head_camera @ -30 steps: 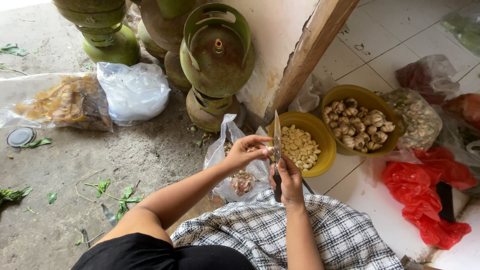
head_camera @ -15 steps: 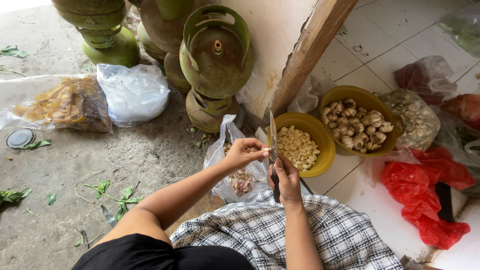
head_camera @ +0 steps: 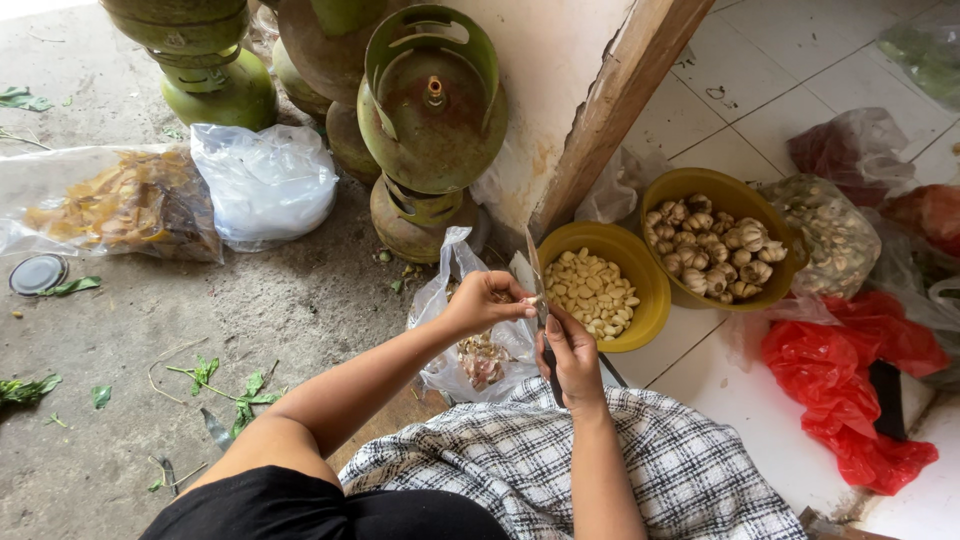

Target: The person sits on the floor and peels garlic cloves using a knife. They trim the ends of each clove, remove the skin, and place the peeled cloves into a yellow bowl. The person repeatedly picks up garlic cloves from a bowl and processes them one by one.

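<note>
Peeling garlic (head_camera: 537,300), knife (head_camera: 534,272), beside clear bag (head_camera: 470,350)

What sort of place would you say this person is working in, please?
Probably a home's back doorway used for kitchen prep: green gas cylinders against the wall, a yellow bowl of peeled garlic cloves, and another of whole garlic bulbs.

Bare concrete floor (head_camera: 300,300) on the left, white tiled floor (head_camera: 760,80) on the right. Wooden door frame (head_camera: 620,100) and plastered wall (head_camera: 540,90) between them, daylight.
</note>
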